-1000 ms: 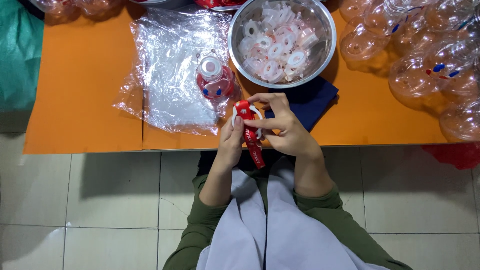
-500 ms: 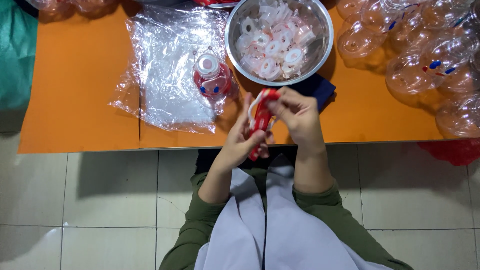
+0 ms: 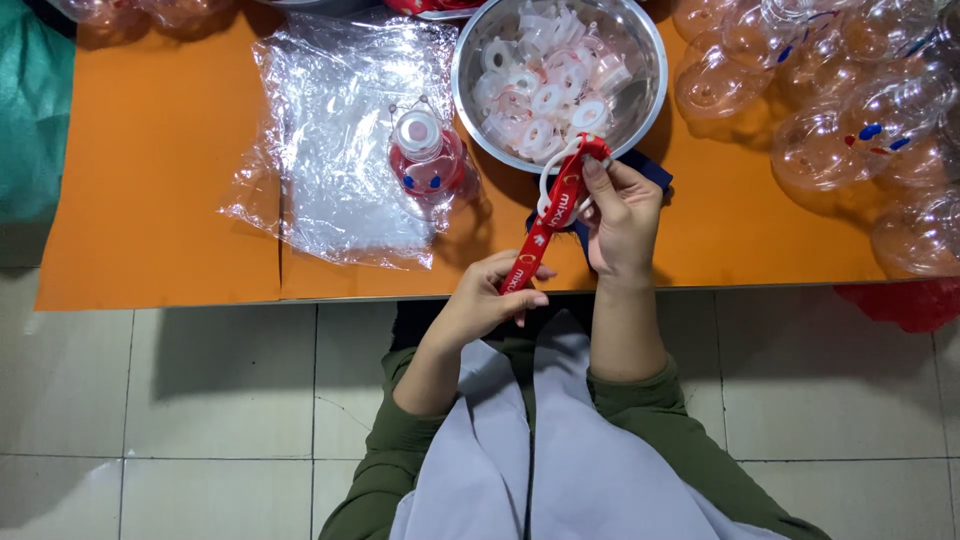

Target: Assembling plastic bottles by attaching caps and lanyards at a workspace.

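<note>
A red strap (image 3: 545, 225) with white print runs taut on a slant between my two hands. My right hand (image 3: 620, 215) grips its upper end, where a white plastic ring (image 3: 556, 178) is threaded on, just below the rim of a steel bowl (image 3: 468, 98). My left hand (image 3: 497, 292) pinches the strap's lower end at the orange table's (image 3: 150, 170) front edge. The bowl holds several white plastic caps (image 3: 540, 80). A small clear round bottle with a red base and blue dots (image 3: 428, 158) stands left of the strap.
A crumpled clear plastic bag (image 3: 335, 140) lies on the table under the small bottle. Many clear round bottles (image 3: 850, 110) crowd the right side. A dark blue cloth (image 3: 655, 175) lies under my right hand. Green fabric (image 3: 30, 110) sits at far left; tiled floor below.
My hands have drawn apart: the right rose toward the bowl, the left dropped to the table edge, and the strap went from bunched to stretched out straight.
</note>
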